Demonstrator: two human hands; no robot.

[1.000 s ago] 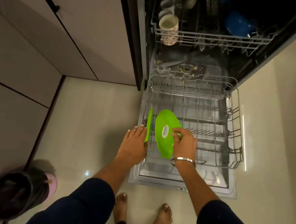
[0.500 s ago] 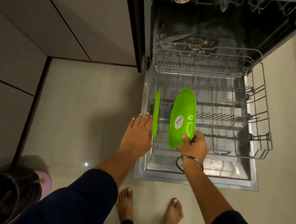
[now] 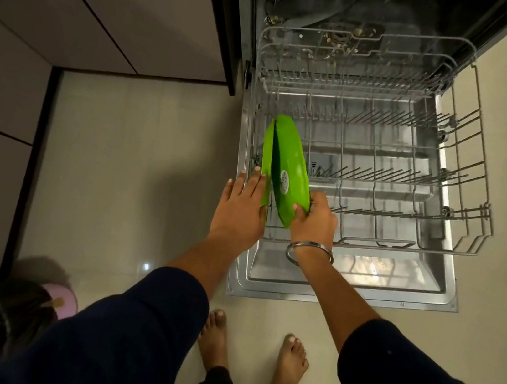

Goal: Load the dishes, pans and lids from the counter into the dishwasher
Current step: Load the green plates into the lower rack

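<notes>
Right, I see two green plates standing on edge at the left end of the lower rack (image 3: 466, 164); my right hand (image 3: 315, 222) pinches the nearer green plate (image 3: 288, 170), fingers clamped on its rim, while my left hand (image 3: 239, 209) lies with straight fingers against the other plate (image 3: 266, 157)

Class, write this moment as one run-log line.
step: racking plates | right hand: grips second green plate | left hand: flat against first green plate | lower rack: pulled out
</notes>
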